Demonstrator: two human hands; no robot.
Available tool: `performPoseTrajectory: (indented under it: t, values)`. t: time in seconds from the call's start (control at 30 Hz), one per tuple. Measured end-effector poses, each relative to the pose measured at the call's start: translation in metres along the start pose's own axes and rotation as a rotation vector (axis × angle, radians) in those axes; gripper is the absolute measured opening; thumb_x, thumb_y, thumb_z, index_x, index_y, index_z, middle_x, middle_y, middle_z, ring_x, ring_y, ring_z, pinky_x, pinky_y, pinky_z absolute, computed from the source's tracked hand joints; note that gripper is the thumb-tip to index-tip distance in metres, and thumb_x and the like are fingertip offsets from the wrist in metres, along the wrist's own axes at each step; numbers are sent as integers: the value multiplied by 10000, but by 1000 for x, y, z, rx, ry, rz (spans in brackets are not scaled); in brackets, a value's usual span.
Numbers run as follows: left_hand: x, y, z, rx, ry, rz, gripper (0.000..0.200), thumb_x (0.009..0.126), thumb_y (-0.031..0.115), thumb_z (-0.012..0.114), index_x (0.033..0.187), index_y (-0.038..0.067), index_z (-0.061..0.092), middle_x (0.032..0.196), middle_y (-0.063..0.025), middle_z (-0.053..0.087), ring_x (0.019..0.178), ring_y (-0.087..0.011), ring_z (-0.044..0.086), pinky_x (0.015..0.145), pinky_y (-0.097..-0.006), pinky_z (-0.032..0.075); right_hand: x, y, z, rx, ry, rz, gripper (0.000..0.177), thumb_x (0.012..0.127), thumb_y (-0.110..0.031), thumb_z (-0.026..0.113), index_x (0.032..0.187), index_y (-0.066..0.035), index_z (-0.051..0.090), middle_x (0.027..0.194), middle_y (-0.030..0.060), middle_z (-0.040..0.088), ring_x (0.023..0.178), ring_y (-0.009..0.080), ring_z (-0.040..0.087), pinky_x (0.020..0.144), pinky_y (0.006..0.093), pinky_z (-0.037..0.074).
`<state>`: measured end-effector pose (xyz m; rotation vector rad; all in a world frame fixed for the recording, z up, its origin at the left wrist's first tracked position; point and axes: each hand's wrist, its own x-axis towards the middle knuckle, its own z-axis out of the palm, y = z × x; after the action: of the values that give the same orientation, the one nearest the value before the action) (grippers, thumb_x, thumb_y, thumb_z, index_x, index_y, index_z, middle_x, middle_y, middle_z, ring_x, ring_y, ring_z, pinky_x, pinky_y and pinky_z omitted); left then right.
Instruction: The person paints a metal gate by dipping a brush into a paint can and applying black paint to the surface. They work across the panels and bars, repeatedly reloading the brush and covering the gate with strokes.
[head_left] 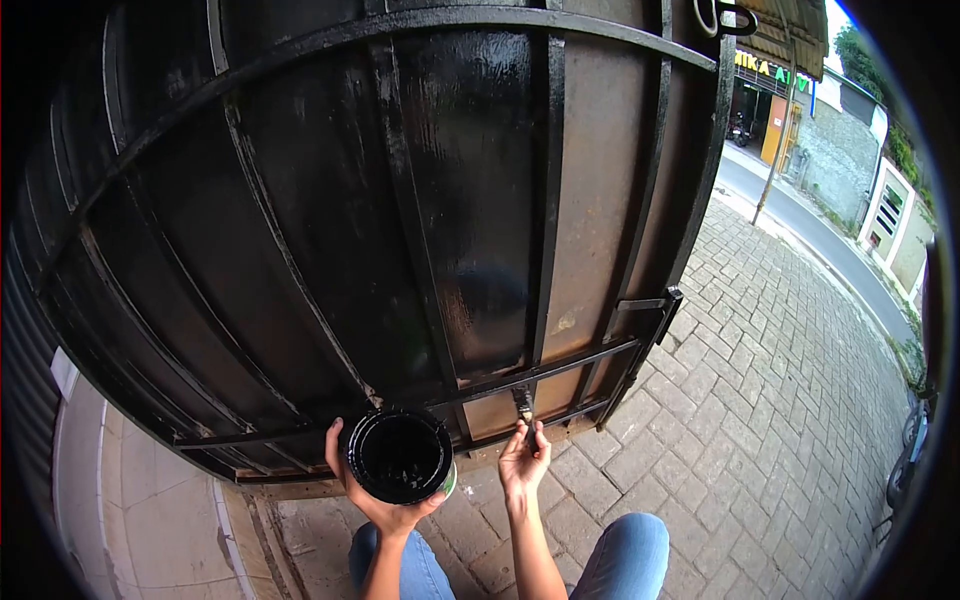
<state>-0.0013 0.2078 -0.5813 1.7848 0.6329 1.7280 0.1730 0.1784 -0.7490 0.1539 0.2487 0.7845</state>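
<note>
My left hand point(388, 508) is wrapped round a paint can point(447, 482) whose inside and rim are coated in black paint. In my right hand point(524, 462) is a paintbrush point(524, 403), pinched by its handle with the dark bristles pointing up against the lower part of a metal gate point(480, 200). Much of the gate's sheet is glossy black. Brownish bare-looking panels point(590, 200) show toward its right side and along the bottom, between black bars. The bristle tips lie over a brown lower panel point(492, 413).
Grey paving blocks point(740, 400) spread under and to the right of the gate. A ground rail point(270, 540) runs at lower left beside pale concrete point(160, 500). My knees point(630, 550) are bent below. A road point(830, 240) passes at upper right, and a parked vehicle point(905, 460) stands at the right edge.
</note>
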Motion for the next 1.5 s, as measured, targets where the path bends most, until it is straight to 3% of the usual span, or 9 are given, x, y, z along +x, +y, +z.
performPoseTrajectory:
  t: [0.53, 0.63, 0.9, 0.93, 1.07, 1.2, 1.3, 1.4, 1.5]
  values:
    - [-4, -1, 11, 9, -13, 35, 1022, 584, 665, 794, 1165, -128, 518, 1412, -212, 261, 1151, -285, 541, 904, -386, 544, 8, 4, -7, -444, -91, 135, 201, 834, -63, 640, 1028, -13, 624, 1013, 212, 679, 919, 284, 692, 805, 328, 586]
    - [-3, 3, 14, -1, -1, 25, 1009, 586, 670, 789, 1148, -127, 530, 1404, -221, 277, 1160, -282, 531, 892, -381, 542, 14, 3, -11, -196, -63, 123, 208, 818, -74, 647, 1022, -32, 645, 976, 171, 692, 930, 277, 683, 790, 309, 582]
    - [-2, 7, 10, 35, -13, 39, 953, 564, 675, 797, 1113, -75, 583, 1374, -240, 341, 1307, -333, 363, 990, -429, 462, 14, 21, -3, 161, 55, 82, 177, 835, -89, 622, 1005, -59, 663, 949, 223, 681, 797, 230, 710, 747, 286, 615]
    - [-2, 6, 11, 25, -20, 21, 960, 560, 677, 797, 1112, -77, 580, 1372, -240, 340, 1300, -330, 375, 983, -427, 463, 10, 24, -4, 73, -33, 108, 152, 846, -80, 618, 980, -59, 686, 960, 192, 692, 840, 216, 709, 776, 281, 607]
    - [-4, 6, 11, 38, -19, 15, 961, 562, 680, 793, 1110, -80, 577, 1360, -234, 349, 1288, -328, 387, 986, -435, 454, 3, 29, -4, -93, 3, 207, 155, 839, -85, 629, 990, -65, 658, 955, 203, 684, 842, 221, 701, 750, 283, 601]
    - [-1, 4, 7, 161, -76, 92, 944, 562, 676, 791, 1099, -73, 585, 1324, -237, 391, 1318, -344, 339, 1021, -452, 418, 10, 23, -6, -350, -37, 145, 199, 835, -91, 626, 1028, -48, 615, 954, 173, 690, 877, 263, 696, 746, 303, 593]
    - [-2, 7, 10, 139, -82, 55, 927, 562, 678, 786, 1088, -62, 596, 1285, -241, 435, 1336, -357, 304, 1043, -470, 387, 16, 4, 8, -588, -128, 12, 200, 827, -50, 625, 999, 51, 619, 936, 189, 682, 840, 350, 701, 748, 366, 608]
    - [-2, 7, 13, 111, -38, 53, 913, 565, 680, 781, 1083, -51, 604, 1267, -243, 457, 1341, -360, 291, 1048, -480, 377, 18, -1, 8, -647, -211, -45, 173, 838, -29, 623, 988, 58, 634, 916, 167, 683, 830, 352, 704, 772, 392, 604]
    - [-3, 5, 12, 126, -37, 58, 909, 570, 679, 780, 1084, -50, 605, 1274, -243, 453, 1346, -358, 285, 1053, -479, 376, 13, -2, -7, -703, -164, -73, 201, 825, -72, 652, 995, 33, 625, 929, 193, 685, 803, 308, 706, 742, 346, 598]
